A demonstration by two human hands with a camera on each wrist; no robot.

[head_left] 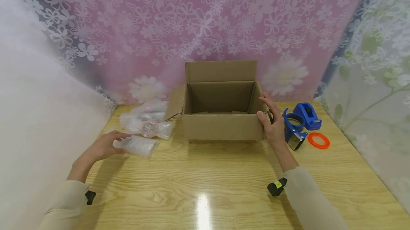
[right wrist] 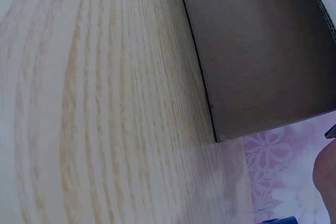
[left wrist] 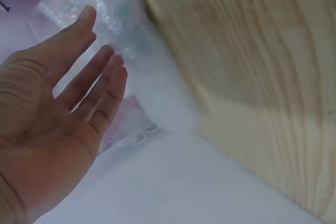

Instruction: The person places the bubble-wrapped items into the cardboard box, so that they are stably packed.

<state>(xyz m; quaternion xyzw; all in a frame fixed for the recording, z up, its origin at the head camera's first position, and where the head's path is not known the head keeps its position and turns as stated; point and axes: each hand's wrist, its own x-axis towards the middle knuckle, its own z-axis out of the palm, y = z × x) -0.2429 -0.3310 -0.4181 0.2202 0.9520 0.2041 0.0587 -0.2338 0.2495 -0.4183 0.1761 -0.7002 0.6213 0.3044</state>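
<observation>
My left hand [head_left: 104, 147] lies open, fingers straight and relaxed, its fingertips touching a bubble-wrapped bundle [head_left: 138, 145] — a clear, crinkled packet lying on its side near the left edge of the table [head_left: 205, 183]. My right hand [head_left: 272, 123] rests flat against the right side of the cardboard box [head_left: 221, 107], fingers straight along the wall and thumb at the front corner, not curled round it. The box is plain brown and stands open, its back flap upright and a side flap splayed to the left. Just behind the bundle lie more bubble-wrapped packets [head_left: 148, 122], one with something pinkish inside. Right of my right hand sit a blue tape dispenser [head_left: 299, 123] and an orange ring [head_left: 318, 140].
</observation>
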